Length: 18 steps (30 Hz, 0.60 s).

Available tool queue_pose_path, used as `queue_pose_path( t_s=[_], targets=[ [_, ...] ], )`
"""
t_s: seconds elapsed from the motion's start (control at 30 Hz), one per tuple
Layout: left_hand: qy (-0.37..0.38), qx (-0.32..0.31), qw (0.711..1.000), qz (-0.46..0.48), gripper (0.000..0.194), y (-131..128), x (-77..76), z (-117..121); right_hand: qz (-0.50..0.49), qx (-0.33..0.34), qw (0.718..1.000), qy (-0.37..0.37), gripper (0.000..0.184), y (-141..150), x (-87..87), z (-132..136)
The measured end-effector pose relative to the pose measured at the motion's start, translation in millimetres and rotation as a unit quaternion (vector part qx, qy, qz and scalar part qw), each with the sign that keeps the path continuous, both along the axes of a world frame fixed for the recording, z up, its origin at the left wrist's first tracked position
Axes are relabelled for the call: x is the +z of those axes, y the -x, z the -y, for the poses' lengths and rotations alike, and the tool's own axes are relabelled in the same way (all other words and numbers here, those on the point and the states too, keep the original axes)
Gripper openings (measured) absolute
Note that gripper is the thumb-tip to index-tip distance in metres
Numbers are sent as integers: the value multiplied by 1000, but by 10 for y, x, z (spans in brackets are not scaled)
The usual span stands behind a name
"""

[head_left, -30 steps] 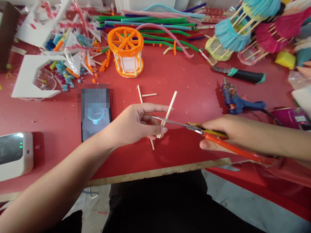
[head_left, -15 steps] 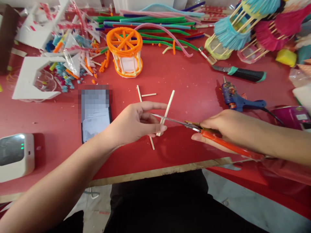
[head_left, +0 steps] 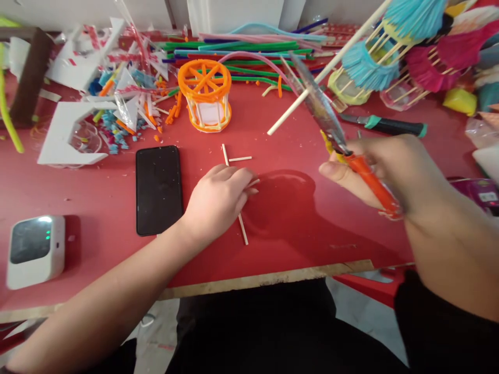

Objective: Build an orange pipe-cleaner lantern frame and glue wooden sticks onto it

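My right hand [head_left: 374, 171] grips a pair of scissors [head_left: 331, 114] by the orange handle, raised above the table with the blades pointing up and left. A long pale stick [head_left: 331, 62] slants across the blades; I cannot tell whether they pinch it. My left hand [head_left: 220, 200] is low over the table, fingers curled around a short pale stick piece [head_left: 254, 182], mostly hidden. Beneath that hand lies a longer stick [head_left: 243, 228], its middle covered. A short cut stick [head_left: 240, 158] rests just beyond the fingers.
An orange wheel-topped lantern frame [head_left: 205, 80] stands behind the left hand. To the left are a dark phone [head_left: 159, 189] and a white device [head_left: 37, 252]. Foam scraps [head_left: 113, 124], pipe cleaners [head_left: 241, 49], a utility knife [head_left: 390, 124] and blue fringed lanterns [head_left: 368, 65] lie around.
My right hand has lifted the scissors up and away from the left hand. A long stick now crosses the blades. My left hand has turned palm down toward the table. The phone screen has gone dark.
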State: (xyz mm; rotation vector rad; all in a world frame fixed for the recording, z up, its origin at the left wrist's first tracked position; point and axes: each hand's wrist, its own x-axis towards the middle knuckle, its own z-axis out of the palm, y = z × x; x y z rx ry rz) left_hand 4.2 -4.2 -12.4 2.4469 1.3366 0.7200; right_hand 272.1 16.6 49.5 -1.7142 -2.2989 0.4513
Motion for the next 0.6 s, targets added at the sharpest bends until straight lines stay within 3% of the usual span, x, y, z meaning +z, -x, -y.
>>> queue_pose_path(
  t_s=[0.13,0.2,0.37,0.6],
  targets=[
    [8,71,991,117,52,23,42,-47,-4,-16,1000,23,64,207,-100,-14],
    [42,93,974,202,59,59,81,-83,-9,1,1000,21,65,245,-161,-19],
    [174,75,923,335,22,118,186,-129,-15,31,998,50,64,256,-278,36],
    [197,84,904,369,8,79,200,-66,10,81,996,-42,51,264,-435,113]
  ],
)
